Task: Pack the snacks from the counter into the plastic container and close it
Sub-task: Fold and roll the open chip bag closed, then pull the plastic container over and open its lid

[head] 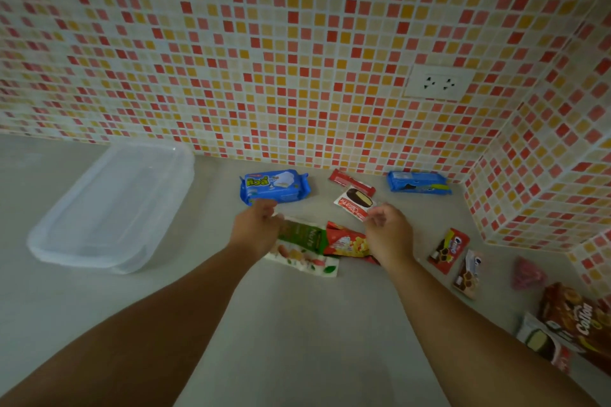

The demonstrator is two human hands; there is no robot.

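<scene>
A clear plastic container (109,208) with its lid on lies on the grey counter at the left. Snacks are spread to its right: a blue wafer packet (276,187), a thin red bar (350,182), a blue cookie packet (418,182), a white Choco Pie packet (355,202), a green-and-white nuts packet (304,251) and a red snack packet (347,243). My left hand (256,228) lies over the nuts packet and its curled fingers pinch the packet's top edge. My right hand (386,231) is above the red packet, thumb and fingers pinching the near corner of the Choco Pie packet.
More snacks lie along the right side: two small chocolate biscuit packets (448,251) (468,274), a pink bag (527,274), a brown Collon box (578,324) and another pie packet (545,342). A tiled wall (297,59) with a socket (438,82) bounds the counter behind and at the right.
</scene>
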